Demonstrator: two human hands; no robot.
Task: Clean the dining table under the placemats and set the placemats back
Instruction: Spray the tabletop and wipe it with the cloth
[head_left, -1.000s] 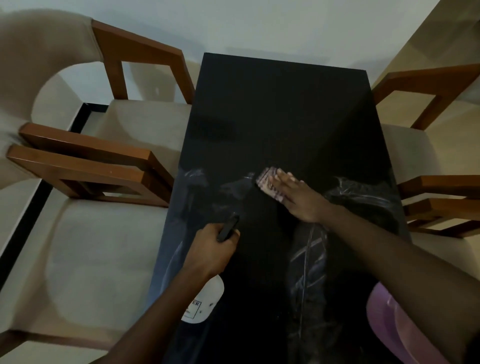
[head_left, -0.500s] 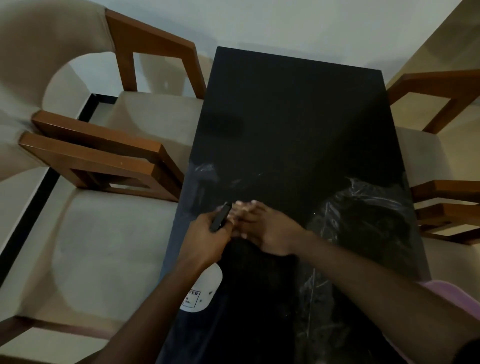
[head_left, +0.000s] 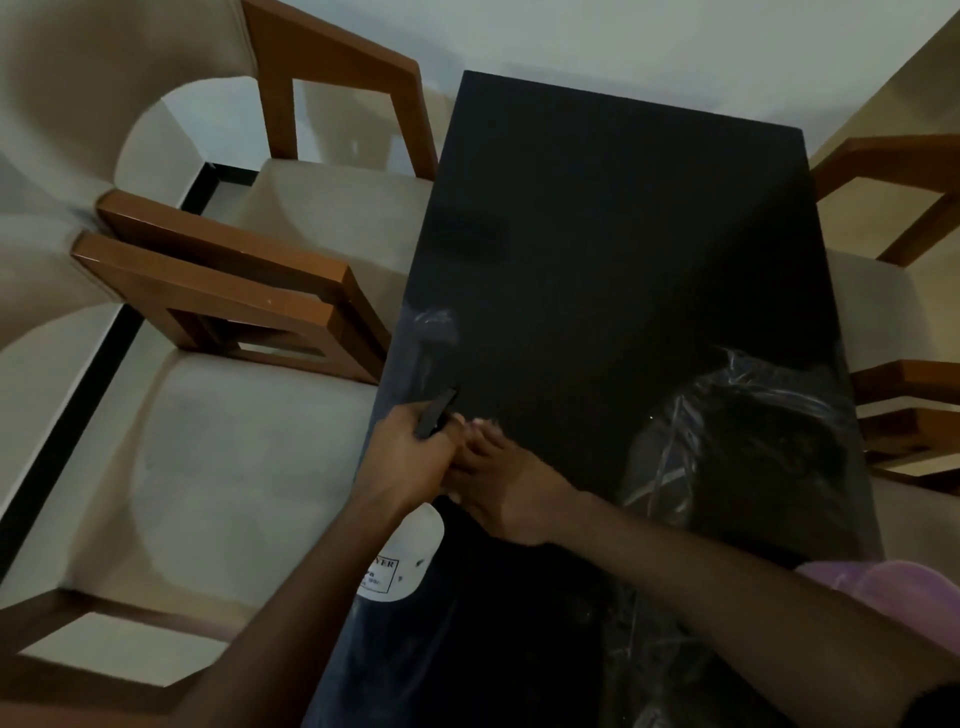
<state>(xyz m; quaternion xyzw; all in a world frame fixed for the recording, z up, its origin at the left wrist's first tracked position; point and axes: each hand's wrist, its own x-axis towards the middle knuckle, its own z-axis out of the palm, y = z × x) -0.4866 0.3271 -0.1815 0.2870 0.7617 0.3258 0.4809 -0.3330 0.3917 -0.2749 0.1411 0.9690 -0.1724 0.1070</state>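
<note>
The black glossy dining table (head_left: 623, 234) runs away from me, with no placemat in view on it. My left hand (head_left: 402, 460) is at the table's left edge, gripping the black trigger head of a white spray bottle (head_left: 408, 564) that hangs below it. My right hand (head_left: 511, 486) lies palm down on the tabletop, fingertips touching the left hand. The pinkish cloth it wipes with is hidden under the palm. Wet smears (head_left: 434, 325) show at the left edge, and a larger streaked patch (head_left: 737, 447) is at the right.
Two beige cushioned chairs with brown wooden arms (head_left: 249, 306) stand tight against the table's left side. More wooden chair arms (head_left: 909, 395) line the right side. A white wall is beyond the far end. My purple sleeve (head_left: 883, 587) shows at lower right.
My right hand has slid the cloth from the table's middle leftward and toward me until it meets the left hand. The left hand and bottle stayed about where they were.
</note>
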